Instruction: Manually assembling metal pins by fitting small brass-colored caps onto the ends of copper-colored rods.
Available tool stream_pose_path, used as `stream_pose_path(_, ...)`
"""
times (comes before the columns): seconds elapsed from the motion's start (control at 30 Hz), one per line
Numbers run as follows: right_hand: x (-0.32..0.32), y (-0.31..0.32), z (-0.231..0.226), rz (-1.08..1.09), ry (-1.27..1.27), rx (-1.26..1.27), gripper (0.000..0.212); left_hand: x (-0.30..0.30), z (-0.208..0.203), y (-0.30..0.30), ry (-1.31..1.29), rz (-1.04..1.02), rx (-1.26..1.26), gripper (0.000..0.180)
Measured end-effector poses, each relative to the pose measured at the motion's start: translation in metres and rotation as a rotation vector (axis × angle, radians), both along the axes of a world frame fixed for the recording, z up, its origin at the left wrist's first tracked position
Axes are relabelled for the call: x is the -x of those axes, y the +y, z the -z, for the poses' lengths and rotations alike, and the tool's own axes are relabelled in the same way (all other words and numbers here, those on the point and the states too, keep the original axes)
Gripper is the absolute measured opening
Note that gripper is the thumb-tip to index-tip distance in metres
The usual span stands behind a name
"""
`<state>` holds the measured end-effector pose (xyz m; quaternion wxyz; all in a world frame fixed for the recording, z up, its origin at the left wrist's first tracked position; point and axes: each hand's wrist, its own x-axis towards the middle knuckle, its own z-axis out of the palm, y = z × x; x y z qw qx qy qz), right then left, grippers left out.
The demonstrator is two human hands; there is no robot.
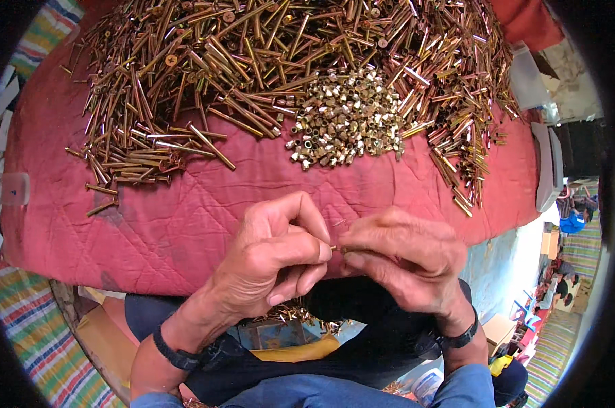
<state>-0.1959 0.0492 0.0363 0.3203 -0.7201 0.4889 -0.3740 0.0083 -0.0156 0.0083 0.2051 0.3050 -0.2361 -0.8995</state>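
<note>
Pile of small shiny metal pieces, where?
In the head view, slightly right of upper centre, the pile lies on the red cloth, bordering long screws.

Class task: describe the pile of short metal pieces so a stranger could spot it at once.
Find the red quilted cloth and look past the left hand and right hand. At the near edge of the big heap of screws sits the pile. Its pieces are stubby, hollow and shiny pale gold, while its neighbours are long and thin.
</note>
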Motion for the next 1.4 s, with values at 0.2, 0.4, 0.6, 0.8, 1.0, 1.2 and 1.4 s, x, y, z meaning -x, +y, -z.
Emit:
stream_pose_path(0.2, -0.008, 0.007, 0.003, 0.058, 0.024, 0.023, 0.026, 0.001, 0.005, 0.003, 0.065, 0.027, -0.092, 0.005)
stream_pose_path(0.4, 0.000, 0.008, 0.006, -0.037, 0.093, 0.090, 0.029, 0.001, 0.006, 0.005, 0.133, 0.058, -0.196, 0.004)
stream_pose_path(0.6, -0.004, 0.010, 0.007, -0.074, 0.101, 0.058, 0.015, 0.004, 0.003, 0.011, 0.137, 0.017, -0.057, 0.004)
stream_pose_path(0.8, 0.009, 0.015, 0.013, -0.057, -0.002, -0.115, 0.008, 0.008, 0.000, 0.009, 0.103, 0.034, 0.000, 0.012)
stream_pose_path(1.0, -0.003, 0.006, 0.000, 0.088, -0.029, -0.078, 0.016, 0.001, 0.007, 0.003, 0.124, 0.020, -0.116, 0.006)
stream_pose_path(1.2, 0.001, 0.009, 0.005, -0.045, 0.125, 0.094, 0.033, 0.003, 0.007, 0.003, 0.153, 0.055, -0.172, 0.004)
stream_pose_path(1.4, -0.007, 0.010, 0.006, 0.007, -0.001, 0.024, 0.029, 0.002, 0.007, 0.004, 0.147, 0.083, -0.151, 0.004)
